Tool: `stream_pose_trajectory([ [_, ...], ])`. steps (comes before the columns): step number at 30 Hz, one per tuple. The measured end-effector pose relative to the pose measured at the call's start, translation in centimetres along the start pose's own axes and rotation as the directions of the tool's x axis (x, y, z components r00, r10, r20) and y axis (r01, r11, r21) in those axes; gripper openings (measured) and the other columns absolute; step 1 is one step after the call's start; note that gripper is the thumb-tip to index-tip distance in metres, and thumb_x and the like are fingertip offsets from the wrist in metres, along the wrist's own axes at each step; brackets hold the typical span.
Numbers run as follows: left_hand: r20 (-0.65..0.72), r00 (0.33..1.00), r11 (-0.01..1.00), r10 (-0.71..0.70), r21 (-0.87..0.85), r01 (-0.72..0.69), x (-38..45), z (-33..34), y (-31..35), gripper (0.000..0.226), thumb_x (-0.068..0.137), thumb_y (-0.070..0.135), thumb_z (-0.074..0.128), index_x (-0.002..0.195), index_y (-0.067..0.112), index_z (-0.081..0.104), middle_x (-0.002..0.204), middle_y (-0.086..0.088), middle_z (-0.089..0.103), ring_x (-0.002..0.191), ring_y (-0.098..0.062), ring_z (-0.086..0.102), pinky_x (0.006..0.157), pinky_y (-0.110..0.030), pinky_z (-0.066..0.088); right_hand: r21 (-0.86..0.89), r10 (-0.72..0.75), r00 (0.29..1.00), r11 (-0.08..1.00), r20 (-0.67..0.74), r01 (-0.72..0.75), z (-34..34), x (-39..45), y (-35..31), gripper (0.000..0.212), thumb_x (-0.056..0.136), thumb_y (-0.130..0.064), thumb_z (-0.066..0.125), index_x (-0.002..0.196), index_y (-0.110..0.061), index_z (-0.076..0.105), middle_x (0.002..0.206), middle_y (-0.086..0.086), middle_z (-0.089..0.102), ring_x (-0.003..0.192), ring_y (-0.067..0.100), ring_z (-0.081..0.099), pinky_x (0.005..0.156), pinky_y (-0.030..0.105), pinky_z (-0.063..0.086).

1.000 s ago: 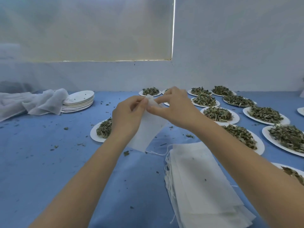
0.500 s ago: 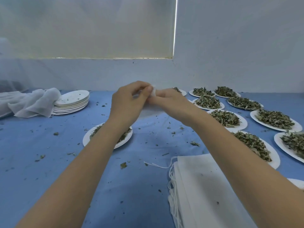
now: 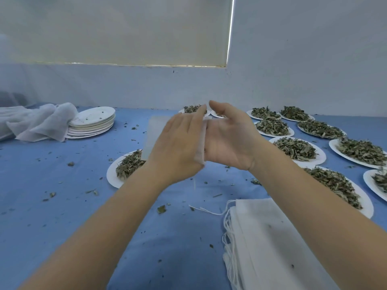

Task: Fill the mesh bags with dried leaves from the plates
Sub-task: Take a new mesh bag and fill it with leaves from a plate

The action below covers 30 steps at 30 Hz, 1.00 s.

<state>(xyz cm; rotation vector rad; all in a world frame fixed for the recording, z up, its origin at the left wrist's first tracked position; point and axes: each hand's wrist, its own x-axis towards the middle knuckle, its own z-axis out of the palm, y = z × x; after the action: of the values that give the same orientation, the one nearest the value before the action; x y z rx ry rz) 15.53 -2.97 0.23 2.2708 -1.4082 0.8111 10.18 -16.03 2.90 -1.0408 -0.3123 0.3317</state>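
A mesh bag (image 3: pixel 200 139) is held in the air above the middle of the table (image 3: pixel 62 206), pressed between the two hands with its white edge showing between them. The left hand (image 3: pixel 178 147) is laid flat against it, fingers straight, and the right hand (image 3: pixel 228 141) is set against its other side, palm turned inward and fingers extended; nothing is curled round the bag by either grip. Part of the translucent bag is seen beyond the left hand. Below the left wrist a plate of dried leaves (image 3: pixel 127 166) is set. More plates of leaves (image 3: pixel 297 148) are ranged toward the right edge. A pile of unfilled bags (image 3: pixel 272 243) lies at the near edge, and stacked empty plates (image 3: pixel 92 122) beside a white cloth (image 3: pixel 39 122) lie at the far left.
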Motion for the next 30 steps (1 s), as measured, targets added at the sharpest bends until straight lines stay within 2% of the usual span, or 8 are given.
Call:
stream_pose_trajectory([
  [4,-0.071,0.994,0.995,0.078,0.066,-0.074,-0.8,-0.5,-1.2,0.079,0.053,-0.007,0.068,0.128,-0.009,0.044,0.118,-0.022,0.056,0.101,-0.042,0.056,0.094,-0.046,0.04,0.08,0.076,0.996,0.994,0.049,-0.079,0.0,-0.3,-0.5,0.078,0.083,-0.056,0.044,0.135,0.002,0.039,0.117,0.006,0.051,0.106,0.023,0.054,0.091,0.036,0.045],
  [8,-0.024,1.0,0.989,-0.021,0.143,0.024,-2.2,-1.4,-1.6,0.072,0.049,-0.003,0.074,0.118,-0.007,0.054,0.09,-0.02,0.061,0.072,-0.039,0.058,0.065,-0.036,0.044,-0.053,0.207,0.973,0.976,-0.101,-0.213,0.8,0.8,-0.7,0.075,0.083,-0.062,0.043,0.118,0.004,0.055,0.106,0.015,0.064,0.095,0.027,0.064,0.087,0.037,0.052],
  [11,-0.02,0.984,0.958,-0.175,0.226,0.175,-3.4,-2.2,-2.6,0.054,0.057,0.004,0.074,0.108,-0.005,0.059,0.082,-0.018,0.06,0.066,-0.036,0.055,0.057,-0.033,0.037,-0.047,0.264,0.959,0.962,-0.108,-0.27,2.5,3.6,0.2,0.068,0.084,-0.059,0.046,0.102,0.004,0.065,0.094,0.013,0.069,0.085,0.025,0.068,0.076,0.031,0.056],
  [15,-0.098,0.936,0.871,-0.338,0.345,0.351,-5.6,-3.3,-4.6,0.041,0.055,-0.007,0.063,0.096,-0.005,0.058,0.076,-0.017,0.058,0.06,-0.034,0.054,0.049,-0.031,0.029,-0.411,0.189,0.958,0.872,-0.217,-0.265,4.0,7.6,1.8,0.058,0.093,-0.054,0.042,0.075,-0.007,0.072,0.077,0.007,0.071,0.073,0.019,0.068,0.069,0.027,0.056],
  [19,-0.086,0.838,0.76,-0.538,0.381,0.527,-8.2,-3.2,-8.1,0.043,0.073,0.007,0.056,0.114,0.01,0.044,0.102,-0.007,0.053,0.088,-0.031,0.05,0.062,-0.031,0.026,-0.752,-0.09,0.937,0.624,-0.337,-0.211,3.0,9.8,3.1,0.038,0.091,-0.039,0.056,0.086,-0.005,0.073,0.081,0.007,0.074,0.074,0.016,0.069,0.081,0.032,0.057],
  [22,-0.055,0.826,0.759,-0.562,0.363,0.54,-9.2,-2.8,-10.3,0.045,0.074,0.011,0.058,0.117,0.012,0.043,0.106,-0.006,0.053,0.092,-0.03,0.049,0.067,-0.03,0.027,-0.925,-0.23,0.899,0.165,-0.372,-0.341,1.0,10.7,4.1,0.029,0.086,-0.039,0.061,0.088,-0.014,0.075,0.084,0.002,0.073,0.07,0.013,0.062,0.067,0.026,0.053],
  [24,-0.003,0.825,0.766,-0.565,0.37,0.525,-9.2,-2.1,-11.4,0.049,0.074,0.014,0.059,0.12,0.013,0.042,0.108,-0.006,0.052,0.094,-0.029,0.05,0.069,-0.03,0.028,-0.916,-0.204,0.899,-0.018,-0.388,-0.4,-0.1,11.0,4.6,0.029,0.084,-0.047,0.061,0.098,-0.025,0.074,0.094,-0.005,0.07,0.076,0.007,0.054,0.059,0.018,0.04],
  [30,0.033,0.827,0.79,-0.561,0.322,0.523,-9.1,-0.4,-13.3,0.051,0.068,0.014,0.059,0.117,0.013,0.045,0.102,-0.005,0.049,0.092,-0.029,0.049,0.069,-0.031,0.028,-0.947,-0.165,0.935,-0.007,-0.315,-0.321,-1.7,11.2,6.4,0.058,0.071,-0.064,0.064,0.125,-0.046,0.051,0.108,-0.01,0.053,0.092,0.006,0.049,0.073,0.021,0.034],
])
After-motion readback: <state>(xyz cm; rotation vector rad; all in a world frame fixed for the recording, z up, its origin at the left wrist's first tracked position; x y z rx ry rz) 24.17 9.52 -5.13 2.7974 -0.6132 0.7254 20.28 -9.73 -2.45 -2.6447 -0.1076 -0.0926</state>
